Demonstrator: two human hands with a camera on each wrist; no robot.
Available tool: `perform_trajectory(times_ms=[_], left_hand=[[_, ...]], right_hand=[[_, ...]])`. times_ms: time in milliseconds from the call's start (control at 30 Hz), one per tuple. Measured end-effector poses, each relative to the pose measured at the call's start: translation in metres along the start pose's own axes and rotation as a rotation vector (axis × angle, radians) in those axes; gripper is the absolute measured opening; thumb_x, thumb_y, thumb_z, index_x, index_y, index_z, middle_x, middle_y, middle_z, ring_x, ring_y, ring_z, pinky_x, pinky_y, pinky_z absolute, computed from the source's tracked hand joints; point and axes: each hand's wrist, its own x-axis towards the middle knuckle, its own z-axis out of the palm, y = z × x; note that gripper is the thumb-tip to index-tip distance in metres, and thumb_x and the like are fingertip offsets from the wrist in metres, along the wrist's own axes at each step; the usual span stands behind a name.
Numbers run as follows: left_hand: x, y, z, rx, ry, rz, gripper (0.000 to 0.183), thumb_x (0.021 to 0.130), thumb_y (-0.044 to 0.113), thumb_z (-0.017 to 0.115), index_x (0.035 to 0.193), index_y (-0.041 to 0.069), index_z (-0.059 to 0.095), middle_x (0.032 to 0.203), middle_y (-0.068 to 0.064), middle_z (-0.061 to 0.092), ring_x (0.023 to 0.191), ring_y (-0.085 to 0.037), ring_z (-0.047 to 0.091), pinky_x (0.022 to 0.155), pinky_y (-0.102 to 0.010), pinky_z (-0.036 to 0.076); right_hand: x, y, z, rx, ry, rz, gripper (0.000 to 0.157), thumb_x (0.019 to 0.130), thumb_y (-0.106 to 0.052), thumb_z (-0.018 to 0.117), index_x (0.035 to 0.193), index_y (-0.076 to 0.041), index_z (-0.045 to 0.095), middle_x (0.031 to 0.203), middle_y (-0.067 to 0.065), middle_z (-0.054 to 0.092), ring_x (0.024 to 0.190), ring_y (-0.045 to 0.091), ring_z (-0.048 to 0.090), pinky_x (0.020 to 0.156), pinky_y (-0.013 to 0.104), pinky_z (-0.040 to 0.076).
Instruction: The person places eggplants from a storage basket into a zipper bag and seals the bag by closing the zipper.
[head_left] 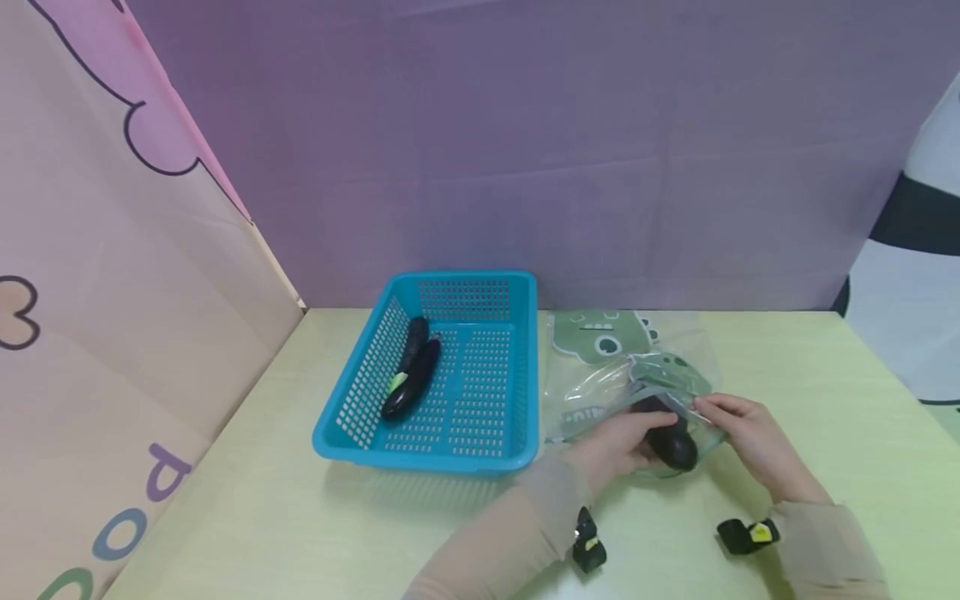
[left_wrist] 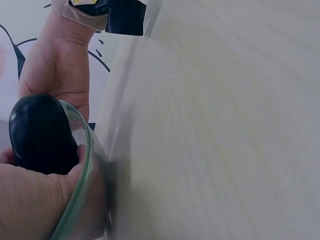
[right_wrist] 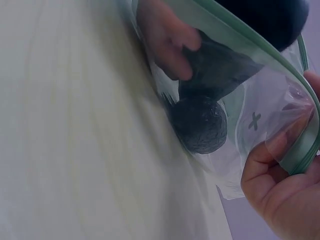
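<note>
My left hand (head_left: 618,442) grips a dark, glossy eggplant (head_left: 672,446), its fingers reaching inside a clear zip bag with green print (head_left: 678,371). The eggplant's rounded end (left_wrist: 40,132) sticks out through the bag's mouth. On the other side, my right hand (head_left: 750,429) pinches the bag's green-edged rim between thumb and fingers, holding the mouth apart. Through the plastic, the right wrist view shows a dark, wrinkled, rounded thing (right_wrist: 200,125) low in the bag, beneath the left fingers (right_wrist: 170,45).
Left of the bag stands a blue perforated basket (head_left: 525,375). Along its left side lie a glossy eggplant (head_left: 415,382) and a second dark, long vegetable (head_left: 415,342). Another printed clear bag (head_left: 600,333) lies flat behind the hands, near the purple cloth backdrop (head_left: 525,150).
</note>
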Motion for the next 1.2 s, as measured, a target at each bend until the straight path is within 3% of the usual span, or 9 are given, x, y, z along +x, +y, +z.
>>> perform_trajectory(times_ms=[100, 233, 567, 767, 1000, 1200], left_hand=[[-0.002, -0.002, -0.002, 0.03, -0.017, 0.008, 0.04, 0.083, 0.0, 0.06, 0.121, 0.003, 0.049, 0.115, -0.023, 0.058, 0.113, -0.043, 0.054, 0.095, -0.059, 0.043], [-0.003, -0.004, -0.002, 0.02, 0.013, 0.029, 0.037, 0.083, 0.0, 0.059, 0.119, 0.004, 0.051, 0.115, -0.022, 0.059, 0.112, -0.043, 0.055, 0.095, -0.059, 0.043], [0.001, -0.005, 0.005, 0.012, 0.075, 0.117, 0.032, 0.084, 0.002, 0.06, 0.115, -0.002, 0.055, 0.113, -0.022, 0.061, 0.11, -0.04, 0.058, 0.093, -0.048, 0.049], [0.005, -0.008, 0.004, 0.087, 0.086, 0.149, 0.035, 0.086, 0.01, 0.061, 0.117, -0.003, 0.054, 0.119, -0.021, 0.06, 0.115, -0.037, 0.055, 0.1, -0.048, 0.043], [0.004, -0.006, 0.006, 0.229, 0.21, 0.126, 0.038, 0.082, 0.022, 0.066, 0.112, -0.001, 0.059, 0.124, -0.021, 0.056, 0.122, -0.043, 0.045, 0.105, -0.06, 0.03], [0.005, -0.004, 0.01, 0.293, 0.255, 0.135, 0.038, 0.08, 0.024, 0.068, 0.11, 0.001, 0.061, 0.122, -0.02, 0.058, 0.12, -0.041, 0.048, 0.103, -0.06, 0.033]], right_hand=[[0.0, 0.0, 0.0, 0.007, -0.001, 0.002, 0.027, 0.095, -0.016, 0.051, 0.085, -0.035, 0.069, 0.084, -0.028, 0.059, 0.079, -0.01, 0.052, 0.066, 0.01, 0.046], [0.0, 0.0, 0.001, 0.029, -0.005, -0.001, 0.027, 0.095, -0.015, 0.052, 0.085, -0.034, 0.069, 0.084, -0.027, 0.06, 0.078, -0.009, 0.053, 0.066, 0.01, 0.046], [-0.001, -0.001, 0.002, 0.092, -0.009, -0.005, 0.028, 0.094, -0.015, 0.053, 0.083, -0.035, 0.069, 0.083, -0.024, 0.061, 0.075, -0.007, 0.053, 0.063, 0.011, 0.046], [-0.001, -0.001, 0.001, 0.107, -0.012, -0.001, 0.028, 0.094, -0.016, 0.053, 0.083, -0.035, 0.069, 0.082, -0.023, 0.061, 0.075, -0.007, 0.053, 0.063, 0.011, 0.046], [-0.001, 0.0, 0.002, 0.119, -0.01, -0.007, 0.029, 0.094, -0.014, 0.053, 0.083, -0.035, 0.069, 0.082, -0.022, 0.062, 0.074, -0.007, 0.054, 0.063, 0.011, 0.046], [-0.002, -0.001, 0.002, 0.143, -0.01, -0.025, 0.028, 0.094, -0.013, 0.054, 0.083, -0.034, 0.07, 0.081, -0.021, 0.062, 0.074, -0.007, 0.054, 0.063, 0.01, 0.046]])
